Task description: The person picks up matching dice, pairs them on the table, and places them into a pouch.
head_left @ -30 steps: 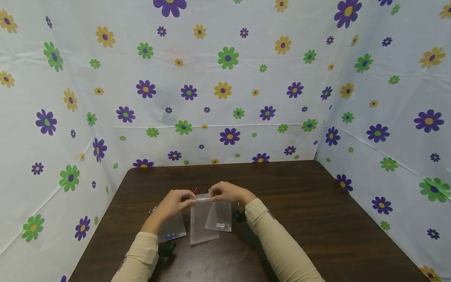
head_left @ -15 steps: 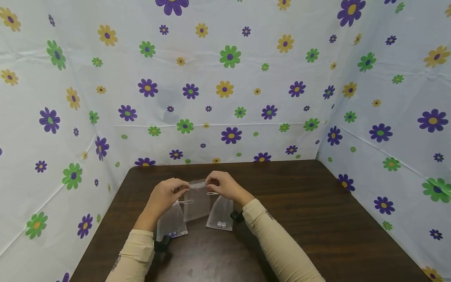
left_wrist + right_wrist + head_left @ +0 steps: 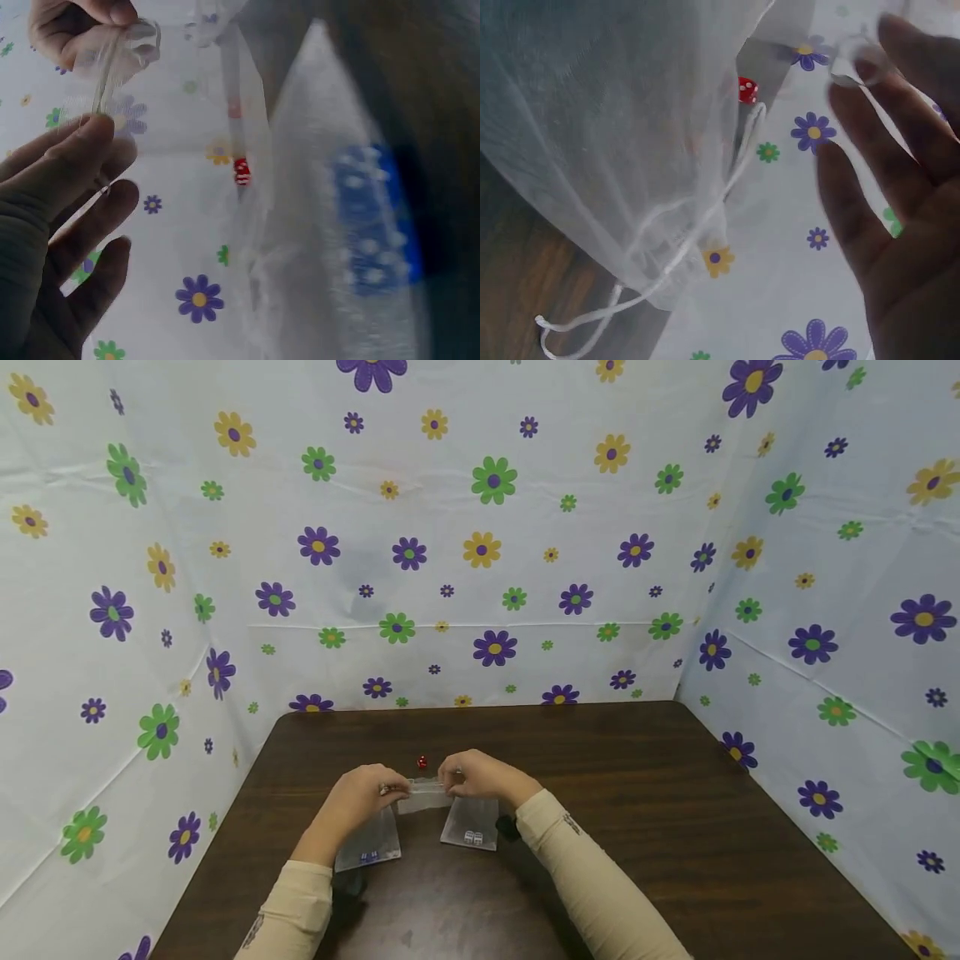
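Note:
A sheer white drawstring bag (image 3: 424, 799) hangs between both hands over the table. My left hand (image 3: 372, 789) pinches one side of its gathered top edge between thumb and forefinger; the left wrist view shows the cord there. At the other side, my right hand (image 3: 483, 774) pinches the same edge, its remaining fingers (image 3: 847, 202) spread loosely. To the left lies a second sheer bag (image 3: 378, 835) with blue dice (image 3: 371, 225) inside. A third sheer bag (image 3: 467, 818), holding clear-white dice (image 3: 473, 837), lies by the right wrist, its white cord (image 3: 652, 281) looped loose.
A red die (image 3: 422, 762) with white dots sits on the dark wood table (image 3: 600, 827) just beyond the held bag. Flower-printed white cloth (image 3: 480, 585) walls the table at the back and sides.
The held bag, earlier overlapping the right-hand bag, was lifted toward the far side. Both hands have since come slightly down, and the bag now looks much shorter in the head view.

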The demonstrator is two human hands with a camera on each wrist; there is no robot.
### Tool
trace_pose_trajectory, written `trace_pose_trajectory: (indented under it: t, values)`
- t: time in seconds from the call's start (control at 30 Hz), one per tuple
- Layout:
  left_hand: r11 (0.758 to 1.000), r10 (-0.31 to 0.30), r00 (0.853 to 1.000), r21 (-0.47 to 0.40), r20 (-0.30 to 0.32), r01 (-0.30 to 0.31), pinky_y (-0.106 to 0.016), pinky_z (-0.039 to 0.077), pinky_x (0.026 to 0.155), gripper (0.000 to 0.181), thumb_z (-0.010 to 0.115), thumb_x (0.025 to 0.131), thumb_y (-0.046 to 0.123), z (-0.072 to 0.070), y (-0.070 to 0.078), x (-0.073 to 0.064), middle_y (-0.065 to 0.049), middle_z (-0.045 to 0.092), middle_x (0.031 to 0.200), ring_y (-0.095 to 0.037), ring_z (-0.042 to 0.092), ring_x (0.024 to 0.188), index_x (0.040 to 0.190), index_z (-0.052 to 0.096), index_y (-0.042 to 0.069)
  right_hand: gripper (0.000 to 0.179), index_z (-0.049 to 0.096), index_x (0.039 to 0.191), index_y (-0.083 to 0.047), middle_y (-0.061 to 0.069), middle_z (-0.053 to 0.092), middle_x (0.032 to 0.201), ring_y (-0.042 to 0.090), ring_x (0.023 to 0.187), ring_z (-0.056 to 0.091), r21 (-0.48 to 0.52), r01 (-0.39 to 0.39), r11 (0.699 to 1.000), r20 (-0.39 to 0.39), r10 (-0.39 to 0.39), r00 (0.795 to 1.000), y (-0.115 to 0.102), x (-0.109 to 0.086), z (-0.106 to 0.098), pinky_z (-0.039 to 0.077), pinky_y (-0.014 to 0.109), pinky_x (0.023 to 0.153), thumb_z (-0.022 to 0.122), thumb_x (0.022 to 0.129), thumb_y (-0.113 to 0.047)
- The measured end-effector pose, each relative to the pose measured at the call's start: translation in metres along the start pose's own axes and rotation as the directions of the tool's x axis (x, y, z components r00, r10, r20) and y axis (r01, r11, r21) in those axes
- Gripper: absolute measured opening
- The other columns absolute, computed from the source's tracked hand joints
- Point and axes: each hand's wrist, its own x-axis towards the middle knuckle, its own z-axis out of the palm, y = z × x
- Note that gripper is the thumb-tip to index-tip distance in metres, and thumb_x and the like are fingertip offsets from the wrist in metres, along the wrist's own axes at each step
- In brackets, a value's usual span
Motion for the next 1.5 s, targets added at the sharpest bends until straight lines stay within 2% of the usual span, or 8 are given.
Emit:
trace_pose_trajectory:
  t: [0.07,0.17,0.3,0.43,0.7,0.97,1.17,1.5]
  values:
    - [0.998,-0.043,0.996,-0.045,0.083,0.047,-0.028,0.056,0.066,0.009,0.084,0.082,0.013,0.002,0.000,-0.002,0.010,0.073,0.082,-0.004,0.065,0.072,0.088,0.079,0.017,0.014,0.072,0.082,-0.010,0.005,0.071,0.116,0.012,0.102,0.065,0.034,-0.044,0.998,0.043,0.042,0.998,0.001,-0.001,0.003,0.052,0.023,0.088,0.074,0.091,0.001]
    - [0.988,-0.096,0.979,-0.102,0.180,0.116,-0.025,0.053,0.064,0.001,0.078,0.089,0.017,0.005,-0.001,-0.005,0.012,0.071,0.080,0.000,0.061,0.070,0.088,0.077,0.017,0.010,0.071,0.085,-0.010,0.005,0.073,0.106,0.008,0.091,0.064,0.048,-0.067,0.997,0.077,0.063,0.995,0.004,-0.002,0.008,0.052,0.022,0.082,0.074,0.091,-0.001]
    - [0.968,-0.156,0.960,-0.157,0.232,0.195,-0.024,0.051,0.064,0.004,0.075,0.092,0.019,0.007,-0.001,-0.009,0.015,0.068,0.080,0.002,0.057,0.070,0.091,0.076,0.016,0.005,0.072,0.091,-0.011,-0.003,0.068,0.090,0.004,0.079,0.057,0.072,-0.097,0.993,0.096,0.090,0.991,0.006,-0.002,0.014,0.049,0.020,0.075,0.073,0.094,-0.007]
    - [0.951,-0.173,0.955,-0.210,0.240,0.225,-0.024,0.052,0.066,0.004,0.073,0.094,0.018,0.008,-0.003,-0.012,0.015,0.067,0.082,0.000,0.057,0.072,0.093,0.076,0.015,0.006,0.073,0.093,-0.015,-0.009,0.066,0.088,0.002,0.078,0.057,0.098,-0.122,0.988,0.088,0.114,0.990,0.007,-0.001,0.017,0.049,0.020,0.074,0.072,0.095,-0.010]
    - [0.929,-0.189,0.953,-0.271,0.236,0.252,-0.027,0.052,0.068,0.003,0.075,0.092,0.015,0.011,-0.007,-0.016,0.011,0.069,0.085,-0.002,0.058,0.074,0.095,0.076,0.014,0.008,0.075,0.104,-0.015,-0.010,0.069,0.095,0.003,0.082,0.059,0.159,-0.111,0.981,0.093,0.097,0.991,0.009,-0.002,0.012,0.051,0.020,0.077,0.070,0.098,-0.012]
    - [0.921,-0.194,0.953,-0.292,0.233,0.259,-0.027,0.054,0.070,0.004,0.075,0.091,0.014,0.013,-0.007,-0.015,0.010,0.071,0.088,-0.002,0.061,0.076,0.095,0.076,0.016,0.011,0.076,0.105,-0.012,-0.006,0.071,0.099,0.004,0.085,0.061,0.216,-0.097,0.971,0.082,0.081,0.993,0.011,-0.003,0.007,0.052,0.021,0.079,0.069,0.098,-0.010]
    - [0.931,-0.178,0.960,-0.280,0.217,0.235,-0.028,0.053,0.069,0.004,0.075,0.091,0.014,0.016,-0.007,-0.011,0.009,0.071,0.087,-0.002,0.061,0.076,0.094,0.076,0.014,0.009,0.077,0.102,-0.011,-0.008,0.070,0.092,0.002,0.080,0.060,0.178,-0.107,0.978,0.095,0.091,0.991,0.016,-0.003,0.008,0.051,0.021,0.076,0.069,0.098,-0.014]
    - [0.923,-0.194,0.946,-0.279,0.259,0.266,-0.028,0.054,0.070,0.006,0.073,0.093,0.012,0.017,-0.001,-0.006,0.007,0.073,0.090,-0.006,0.065,0.080,0.098,0.076,0.012,0.009,0.076,0.099,-0.010,-0.009,0.069,0.088,0.003,0.078,0.058,0.153,-0.149,0.977,0.120,0.131,0.984,0.020,-0.007,0.008,0.050,0.021,0.076,0.068,0.099,-0.014]
